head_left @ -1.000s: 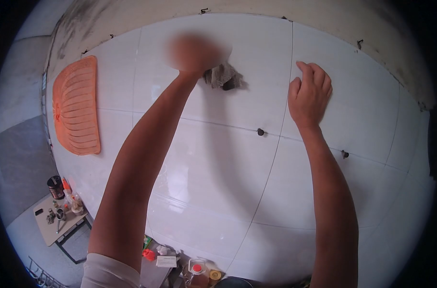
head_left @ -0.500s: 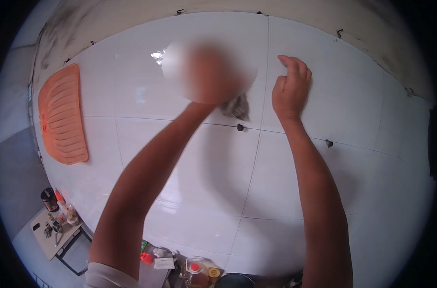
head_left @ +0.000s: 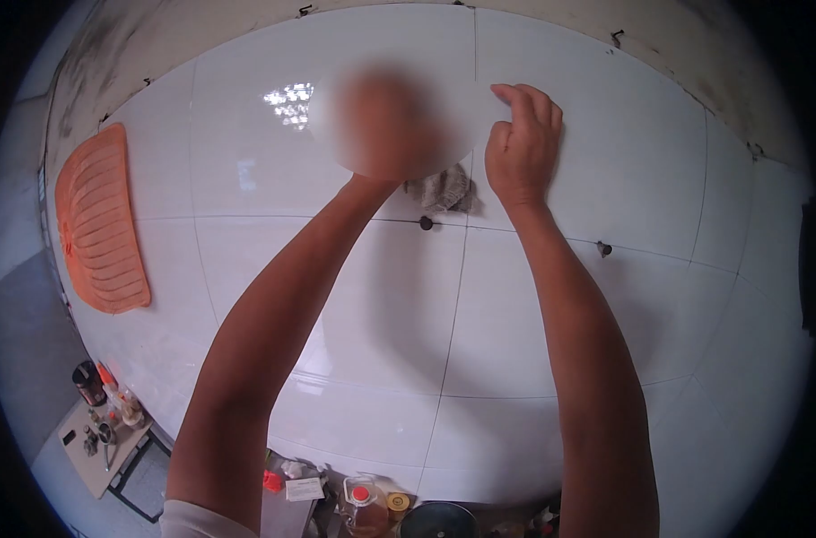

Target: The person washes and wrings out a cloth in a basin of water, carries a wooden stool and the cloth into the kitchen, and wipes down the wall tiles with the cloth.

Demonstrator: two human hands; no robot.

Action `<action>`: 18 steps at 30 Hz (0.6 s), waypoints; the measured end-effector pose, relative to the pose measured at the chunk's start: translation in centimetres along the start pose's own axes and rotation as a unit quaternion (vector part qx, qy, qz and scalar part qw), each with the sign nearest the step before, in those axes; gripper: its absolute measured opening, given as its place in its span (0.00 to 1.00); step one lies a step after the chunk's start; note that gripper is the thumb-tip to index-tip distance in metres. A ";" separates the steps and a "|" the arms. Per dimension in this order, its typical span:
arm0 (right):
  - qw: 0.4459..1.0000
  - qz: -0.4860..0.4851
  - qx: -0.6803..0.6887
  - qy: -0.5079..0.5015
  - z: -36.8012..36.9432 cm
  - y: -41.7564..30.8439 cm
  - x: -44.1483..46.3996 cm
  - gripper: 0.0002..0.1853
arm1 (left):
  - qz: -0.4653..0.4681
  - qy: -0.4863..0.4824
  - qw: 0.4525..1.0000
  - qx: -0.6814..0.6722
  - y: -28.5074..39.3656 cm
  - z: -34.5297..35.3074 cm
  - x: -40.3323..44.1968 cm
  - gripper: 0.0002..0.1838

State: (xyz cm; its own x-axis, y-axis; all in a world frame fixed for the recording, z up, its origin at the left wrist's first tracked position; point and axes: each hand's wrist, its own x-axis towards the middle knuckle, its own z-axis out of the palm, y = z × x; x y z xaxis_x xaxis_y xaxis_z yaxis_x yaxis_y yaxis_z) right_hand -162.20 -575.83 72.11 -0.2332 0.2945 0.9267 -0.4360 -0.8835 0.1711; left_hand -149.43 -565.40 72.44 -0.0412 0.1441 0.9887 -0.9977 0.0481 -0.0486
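My left hand (head_left: 385, 125) is against the white tiled wall (head_left: 282, 269), its fingers hidden by a round blur. From under its right side sticks out a crumpled grey cloth (head_left: 444, 190), which moves along with the hand. My right hand (head_left: 523, 148) is at the wall to the right of the cloth. Its fingers are bent to the left, with the thumb apart from the index finger and nothing between them. Just below the cloth, a small dark knob (head_left: 427, 223) sits on a tile joint.
Another knob (head_left: 603, 248) is on the wall at the right. An orange ribbed plastic piece (head_left: 103, 220) hangs at the left. Below stand an oil jug (head_left: 363, 509), a yellow-lidded jar (head_left: 397, 504) and a dark pan (head_left: 437, 520). A small table (head_left: 103, 466) with bottles is at the lower left.
My left hand and the cloth have shifted a little to the right along the wall. My right hand stays in place on the tiles. The whole view has moved slightly.
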 end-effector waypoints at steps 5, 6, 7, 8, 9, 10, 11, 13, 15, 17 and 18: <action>1.000 0.010 0.015 -0.007 -0.1 -0.1 -0.1 0.19 | -0.001 -0.003 1.000 -0.005 -0.7 0.3 -0.2 0.18; 1.000 0.019 0.018 -0.009 -0.2 -0.2 0.0 0.19 | -0.001 0.009 1.000 -0.027 -0.6 0.3 -0.1 0.20; 1.000 0.017 0.017 -0.005 -0.2 -0.2 0.0 0.19 | 0.002 0.012 1.000 -0.028 -0.5 0.6 0.1 0.20; 1.000 0.015 0.016 -0.002 -0.1 -0.2 0.0 0.20 | 0.006 0.036 0.999 -0.027 -0.4 0.9 0.3 0.20; 1.000 0.013 0.014 -0.002 0.0 -0.1 0.0 0.20 | 0.008 0.058 0.998 -0.025 -0.2 1.3 0.4 0.21; 1.000 0.012 0.013 -0.003 0.0 -0.1 0.0 0.20 | 0.007 0.059 0.998 -0.026 0.2 1.4 0.7 0.21; 1.000 0.009 0.014 0.000 0.1 -0.1 -0.1 0.20 | -0.007 0.068 0.998 0.002 0.7 1.5 1.2 0.21; 1.000 0.007 0.014 0.003 0.0 0.0 -0.1 0.20 | -0.021 0.075 0.996 0.030 0.8 1.7 1.7 0.21; 1.000 0.011 0.024 0.000 -0.1 -0.1 -0.1 0.19 | -0.004 0.062 0.998 0.029 0.1 1.7 1.9 0.23; 1.000 0.013 0.028 -0.001 -0.1 -0.1 -0.1 0.19 | 0.010 0.057 0.998 0.022 -0.6 1.4 2.0 0.23; 0.999 0.015 0.034 -0.002 -0.1 -0.1 -0.1 0.19 | 0.024 0.052 0.998 0.016 -0.8 1.5 2.0 0.24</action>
State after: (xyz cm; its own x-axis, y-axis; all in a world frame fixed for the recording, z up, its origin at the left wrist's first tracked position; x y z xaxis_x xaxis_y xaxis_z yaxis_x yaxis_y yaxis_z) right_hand -162.23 -575.73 71.99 -0.2421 0.2673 0.9327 -0.3697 -0.9142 0.1661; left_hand -148.75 -566.63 74.69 -0.0842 0.2466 0.9655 -0.9960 0.0075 -0.0888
